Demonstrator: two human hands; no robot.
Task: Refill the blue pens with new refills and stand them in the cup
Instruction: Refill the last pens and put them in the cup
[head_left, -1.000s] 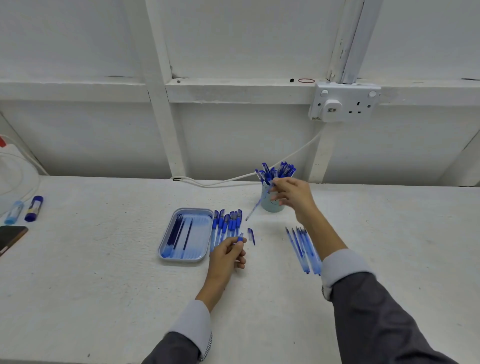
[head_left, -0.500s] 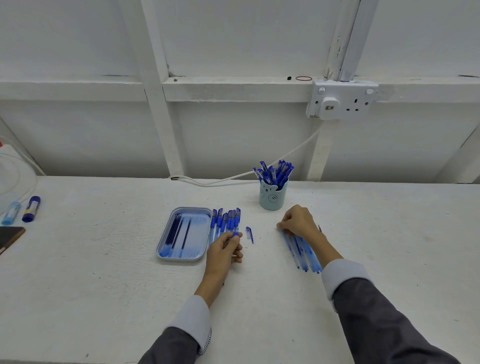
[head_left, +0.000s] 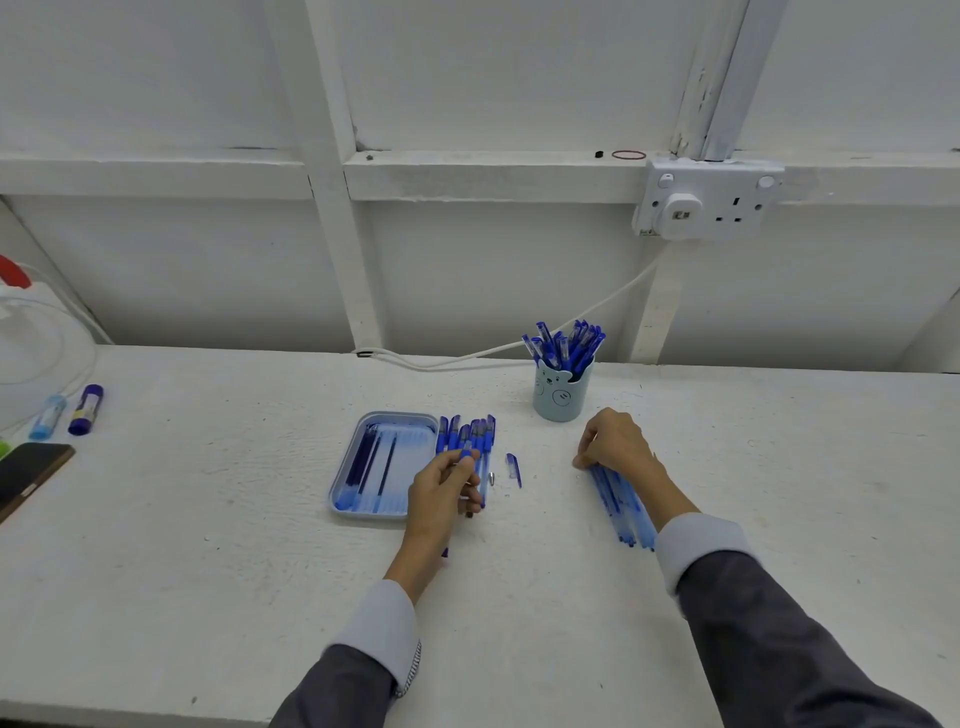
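Observation:
A pale blue cup (head_left: 561, 395) with a bear face stands at the back of the white table, holding several blue pens (head_left: 563, 343). A row of blue pens (head_left: 470, 436) lies right of a light blue tray (head_left: 363, 506) that holds dark refills (head_left: 371, 460). My left hand (head_left: 441, 493) grips one blue pen over that row, its blue end sticking up past my fingers. My right hand (head_left: 613, 444) rests with curled fingers on the top of a bundle of clear blue refills (head_left: 621, 506). A pen cap (head_left: 513, 467) and a small metal tip (head_left: 491, 477) lie between my hands.
At the left edge lie a dark phone (head_left: 28, 475), a blue glue stick (head_left: 85, 409) and a pale blue tube (head_left: 48, 417), beside a white container (head_left: 36, 353). A white cable (head_left: 519, 345) runs along the wall behind the cup to a socket (head_left: 706, 200).
My right hand came back from the cup, leaving a pen there, and came down on the refill bundle. My left hand stayed by the pen row, still holding its pen.

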